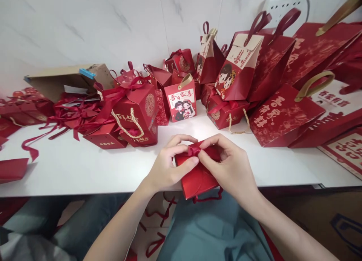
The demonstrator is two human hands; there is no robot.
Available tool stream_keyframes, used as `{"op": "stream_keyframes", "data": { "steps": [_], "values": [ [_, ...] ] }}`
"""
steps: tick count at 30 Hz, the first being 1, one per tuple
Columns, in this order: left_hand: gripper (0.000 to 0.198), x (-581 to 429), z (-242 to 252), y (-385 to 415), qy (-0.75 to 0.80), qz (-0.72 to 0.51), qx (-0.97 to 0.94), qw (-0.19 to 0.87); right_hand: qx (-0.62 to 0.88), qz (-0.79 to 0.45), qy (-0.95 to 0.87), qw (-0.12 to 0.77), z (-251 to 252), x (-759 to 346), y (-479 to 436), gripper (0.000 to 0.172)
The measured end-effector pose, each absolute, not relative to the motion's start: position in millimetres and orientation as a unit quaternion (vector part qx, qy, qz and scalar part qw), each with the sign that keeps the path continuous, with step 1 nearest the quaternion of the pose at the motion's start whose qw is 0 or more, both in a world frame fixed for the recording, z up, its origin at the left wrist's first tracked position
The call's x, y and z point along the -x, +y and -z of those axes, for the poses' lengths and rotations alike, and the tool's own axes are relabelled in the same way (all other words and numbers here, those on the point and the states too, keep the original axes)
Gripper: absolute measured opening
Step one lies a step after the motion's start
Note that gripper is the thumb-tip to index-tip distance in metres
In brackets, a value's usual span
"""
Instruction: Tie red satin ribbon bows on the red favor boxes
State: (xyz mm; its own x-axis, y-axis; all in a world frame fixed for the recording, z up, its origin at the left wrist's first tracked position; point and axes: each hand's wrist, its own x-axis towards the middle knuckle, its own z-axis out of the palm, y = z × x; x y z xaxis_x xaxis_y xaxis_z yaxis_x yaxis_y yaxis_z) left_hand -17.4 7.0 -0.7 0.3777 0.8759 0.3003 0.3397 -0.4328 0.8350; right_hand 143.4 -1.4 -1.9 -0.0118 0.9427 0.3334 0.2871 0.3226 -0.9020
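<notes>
A small red gift box [198, 180] sits at the front edge of the white table, partly overhanging it, with a dark red cord handle [207, 197] hanging from its near side. On its top is a red satin ribbon [194, 151], gathered into a knot or bow. My left hand [177, 159] pinches the ribbon from the left, thumb and fingers closed at the knot. From the other side my right hand [224, 159] grips the ribbon between thumb and forefinger. The fingertips hide part of the knot and the lid.
Behind the hands stand a tall red box with rope handle [141, 114], a box with a cartoon couple [182, 103] and several gift bags [240, 69]. Ribboned boxes [104, 135] lie left near a cardboard carton [70, 80]. Another person's legs [82, 223] are at lower left.
</notes>
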Motion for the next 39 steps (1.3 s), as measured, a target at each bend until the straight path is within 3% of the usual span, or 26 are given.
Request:
{"op": "stream_keyframes", "data": {
  "steps": [6,12,17,27,33,39],
  "values": [
    [0.018,13.9,-3.0,5.2,0.465,-0.367,-0.742,0.313,0.474,-0.309,-0.678,0.469,-3.6,-151.5,4.4,0.007],
    [0.016,18.5,2.7,12.9,0.403,-0.372,-0.699,0.459,0.448,-0.299,-0.729,0.423,-8.8,-162.6,13.7,0.007],
    [0.021,13.8,3.3,14.8,0.386,-0.401,-0.659,0.506,0.438,-0.255,-0.744,0.435,-6.6,-161.9,12.5,0.012],
    [0.031,7.7,5.9,11.5,0.433,-0.441,-0.628,0.473,0.420,-0.104,-0.775,0.461,-6.0,-168.8,-4.8,0.009],
    [0.032,8.5,7.6,7.4,0.433,-0.463,-0.620,0.463,0.440,-0.114,-0.791,0.410,-2.8,-164.4,-7.2,0.005],
    [0.033,11.8,-4.3,-1.8,0.445,-0.450,-0.656,0.412,0.454,-0.108,-0.770,0.436,-4.9,-154.2,-8.5,0.006]
  ]
}}
